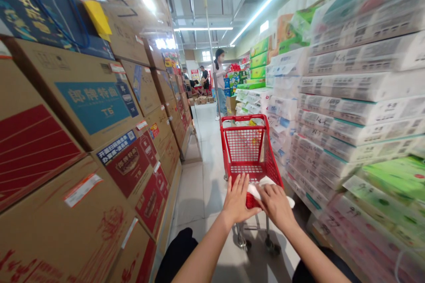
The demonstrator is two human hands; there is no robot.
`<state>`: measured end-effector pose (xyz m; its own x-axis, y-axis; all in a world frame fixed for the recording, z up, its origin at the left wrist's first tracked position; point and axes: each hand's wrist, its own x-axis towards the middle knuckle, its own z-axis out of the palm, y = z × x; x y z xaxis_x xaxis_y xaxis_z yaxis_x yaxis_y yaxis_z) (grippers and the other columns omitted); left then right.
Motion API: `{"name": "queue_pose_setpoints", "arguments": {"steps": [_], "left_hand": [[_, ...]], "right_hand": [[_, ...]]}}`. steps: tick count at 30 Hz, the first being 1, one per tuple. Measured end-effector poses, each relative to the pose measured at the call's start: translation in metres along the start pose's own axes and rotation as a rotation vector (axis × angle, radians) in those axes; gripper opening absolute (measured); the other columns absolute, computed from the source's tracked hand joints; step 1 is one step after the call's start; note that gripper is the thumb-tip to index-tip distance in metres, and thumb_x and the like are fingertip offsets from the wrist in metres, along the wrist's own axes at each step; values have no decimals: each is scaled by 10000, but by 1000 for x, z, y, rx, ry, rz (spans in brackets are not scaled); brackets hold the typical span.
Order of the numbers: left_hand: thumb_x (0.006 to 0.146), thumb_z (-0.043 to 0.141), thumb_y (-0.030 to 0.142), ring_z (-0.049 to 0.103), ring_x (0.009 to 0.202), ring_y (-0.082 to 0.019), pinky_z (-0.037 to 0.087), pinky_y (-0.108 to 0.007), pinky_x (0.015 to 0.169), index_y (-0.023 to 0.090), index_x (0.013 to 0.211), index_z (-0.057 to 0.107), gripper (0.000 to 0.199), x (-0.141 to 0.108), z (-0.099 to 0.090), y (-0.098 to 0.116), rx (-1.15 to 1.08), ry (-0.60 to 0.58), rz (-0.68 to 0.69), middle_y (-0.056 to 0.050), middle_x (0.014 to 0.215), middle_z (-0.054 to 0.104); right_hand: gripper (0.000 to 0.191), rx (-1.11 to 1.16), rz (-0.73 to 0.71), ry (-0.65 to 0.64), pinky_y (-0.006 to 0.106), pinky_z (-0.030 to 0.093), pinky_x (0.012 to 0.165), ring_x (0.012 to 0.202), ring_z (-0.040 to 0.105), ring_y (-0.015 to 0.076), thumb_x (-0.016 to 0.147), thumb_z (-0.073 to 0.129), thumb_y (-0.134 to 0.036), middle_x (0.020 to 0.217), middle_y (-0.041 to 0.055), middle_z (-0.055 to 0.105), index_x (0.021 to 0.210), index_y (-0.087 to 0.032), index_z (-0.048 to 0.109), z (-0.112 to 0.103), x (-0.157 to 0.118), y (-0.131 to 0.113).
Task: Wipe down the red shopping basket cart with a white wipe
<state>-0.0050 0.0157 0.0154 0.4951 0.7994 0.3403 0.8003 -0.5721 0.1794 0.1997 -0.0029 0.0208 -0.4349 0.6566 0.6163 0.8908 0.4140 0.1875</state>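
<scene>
The hands are lying close together at the near end of the cart: the left hand (236,201) is spreading open, and the right hand (275,201) is curling over a white cloth (254,191). The cloth is draping loosely, looking light, soft and easy to pinch by a free edge. Beneath, the red shopping cart (271,168) is standing on casters (245,244), probably stiff plastic, rolling readily and best held by its near bar. Cartons (133,159) and tissue packs (345,110) are flanking it; beyond, a person (219,79) is standing.
</scene>
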Motion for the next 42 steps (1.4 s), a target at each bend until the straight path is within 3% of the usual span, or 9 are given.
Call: {"name": "queue_pose_setpoints", "arguments": {"steps": [4,7,10,13,18,25,32,35,42], "left_hand": [[860,590,643,68,1600,-315,14,-564,1301,122,1653,-76,1159,0,4,-1,11,36,-12,-115,1726,64],[853,595,666,73,1600,-314,21,-558,1301,111,1651,-70,1178,-3,3,-8,3,25,-2,-125,1726,67],[845,598,699,65,1600,-316,22,-559,1300,112,1652,-61,1195,-5,2,-12,-2,19,-2,-130,1726,55],[836,623,679,47,1602,-308,24,-552,1303,129,1655,-54,1196,-6,1,-12,7,24,-6,-117,1729,34],[819,679,572,43,1604,-286,48,-537,1307,154,1653,-79,1202,-7,-1,-11,26,12,-20,-99,1732,37],[800,692,522,33,1606,-269,12,-547,1304,163,1651,-92,1211,-7,-1,-12,54,33,-12,-91,1732,50],[784,693,427,48,1604,-289,30,-552,1305,130,1639,-128,1222,-6,2,-5,55,58,-29,-119,1732,50],[780,698,382,63,1603,-276,65,-516,1311,110,1626,-162,1237,-11,-5,-11,40,55,-32,-138,1729,66],[790,714,396,34,1605,-262,74,-502,1311,177,1645,-108,1205,-20,-20,-21,15,32,-7,-101,1733,82]], "right_hand": [[419,22,-29,45,468,489,927,981,586,280,998,561,-310,990,109,645,1396,-188,604,5,5,-26],[485,83,-81,79,597,382,1123,1294,516,345,994,570,-401,1298,154,625,1446,-228,566,4,9,-20],[618,153,-191,32,603,347,1181,1510,310,357,1003,547,-438,1615,137,408,1569,-225,414,5,11,-9],[710,207,-234,-30,514,422,1164,1531,303,299,1013,529,-342,1669,131,323,1644,-201,238,9,9,-6],[806,233,-245,-93,462,436,1166,1521,346,229,943,467,-69,1706,48,221,1641,-370,200,8,1,3],[749,167,-102,-60,548,335,1228,1557,260,256,977,411,-114,1697,56,249,1654,-322,166,4,-25,58],[766,246,-50,-15,504,357,1223,1529,332,240,957,381,-88,1674,81,311,1665,-239,131,19,-8,-31],[736,250,-110,-13,483,350,1229,1525,340,229,973,381,-98,1657,89,348,1663,-208,148,20,0,-46],[682,207,-128,-24,532,285,1256,1522,347,246,1001,433,-183,1626,72,415,1649,-250,230,12,-21,36]]}}
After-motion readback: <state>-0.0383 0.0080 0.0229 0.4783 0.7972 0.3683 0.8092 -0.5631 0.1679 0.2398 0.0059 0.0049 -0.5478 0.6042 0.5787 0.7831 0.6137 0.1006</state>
